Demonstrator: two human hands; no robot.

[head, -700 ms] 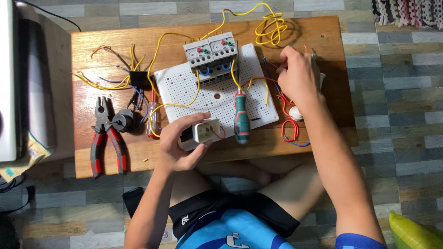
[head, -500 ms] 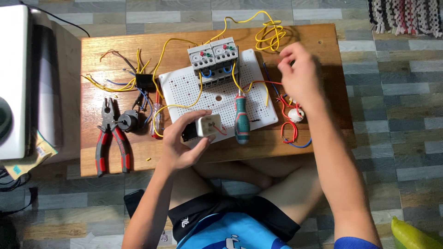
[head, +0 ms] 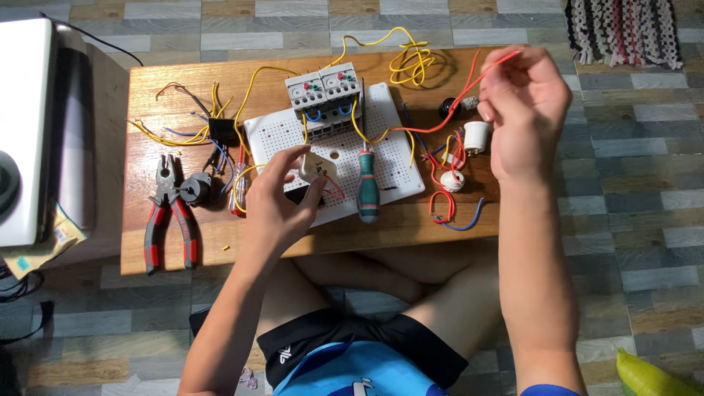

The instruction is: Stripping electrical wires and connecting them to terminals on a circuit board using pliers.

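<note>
My left hand [head: 275, 202] grips a small white socket-like part [head: 317, 168] just above the white perforated board [head: 396, 158] on the low wooden table [head: 213, 242]. My right hand [head: 522, 110] is raised over the table's right end, fingers pinched on a thin red wire [head: 455, 103] that runs down to the left toward the board. Two grey contactor blocks [head: 323, 92] stand at the board's far edge with yellow wires [head: 400, 62] looping behind them. A green-handled screwdriver [head: 367, 189] lies on the board between my hands.
Red-handled pliers [head: 167, 220] and a roll of dark tape [head: 195, 188] lie at the table's left. Small white lamp holders [head: 475, 136] and loose red and blue wires [head: 449, 209] sit at the right. A white appliance [head: 26, 132] stands left of the table. My crossed legs are under the front edge.
My right hand has lifted off the table toward the far right, pulling the red wire up with it. My left hand has kept the white part and tilted it slightly.
</note>
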